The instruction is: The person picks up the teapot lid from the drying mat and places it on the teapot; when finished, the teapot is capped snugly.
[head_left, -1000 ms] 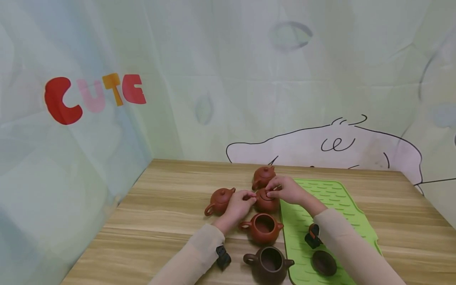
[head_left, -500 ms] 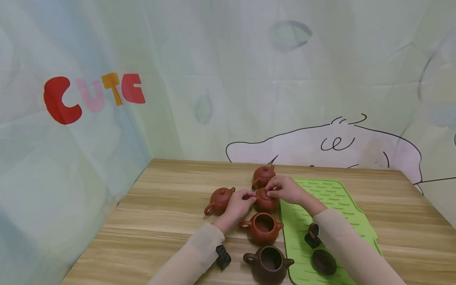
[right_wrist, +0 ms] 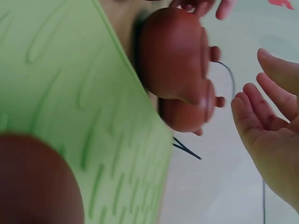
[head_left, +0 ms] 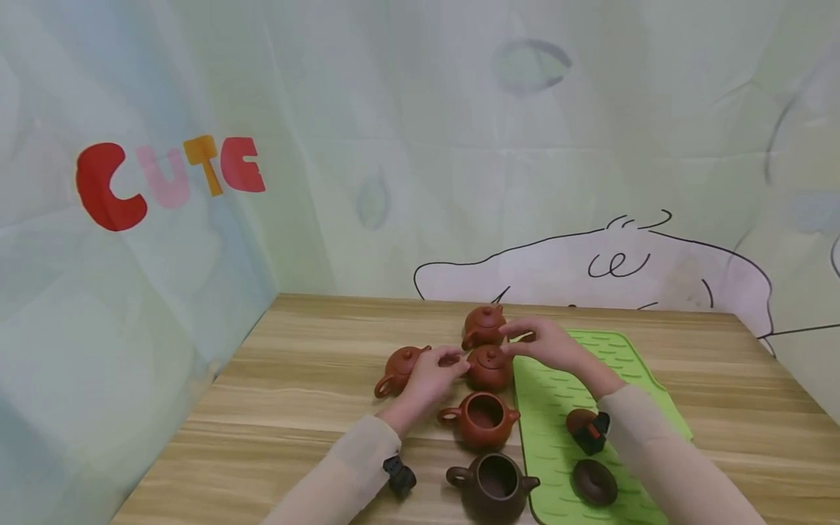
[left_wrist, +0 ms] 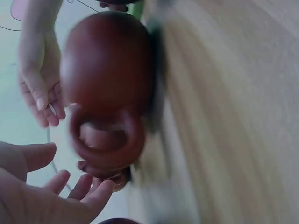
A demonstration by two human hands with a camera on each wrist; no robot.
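Five clay teapots stand on the wooden table [head_left: 295, 364], three wearing lids and two uncovered. The lidded ones are reddish: a far teapot [head_left: 482, 328], a left teapot [head_left: 397, 368], and between the two hands the middle teapot [head_left: 489, 374], just near side of the far one and close by the left edge of the green mat [head_left: 547, 452]. Nearer the person come a reddish uncovered teapot [head_left: 485, 440] and a dark brown uncovered teapot [head_left: 497, 503], one of each.

The middle teapot sits upright, lid in place and knob up. Its spout points toward the far right, so its long axis slants from near left to far right; the handle end is lost behind the fingers from where I stand.

The left hand [head_left: 432, 378] has thumb and fingers apart, its tips right at the pot's left side; whether they touch it, I honestly can't tell. The right hand [head_left: 551, 344] is spread wide, thumb well away from the fingers, just off the pot's right side.

Two loose lids rest on the one mat: a reddish lid [head_left: 579, 421], partly hidden by the right wrist's black camera [head_left: 593, 435], and nearer, a dark brown lid [head_left: 594, 483].
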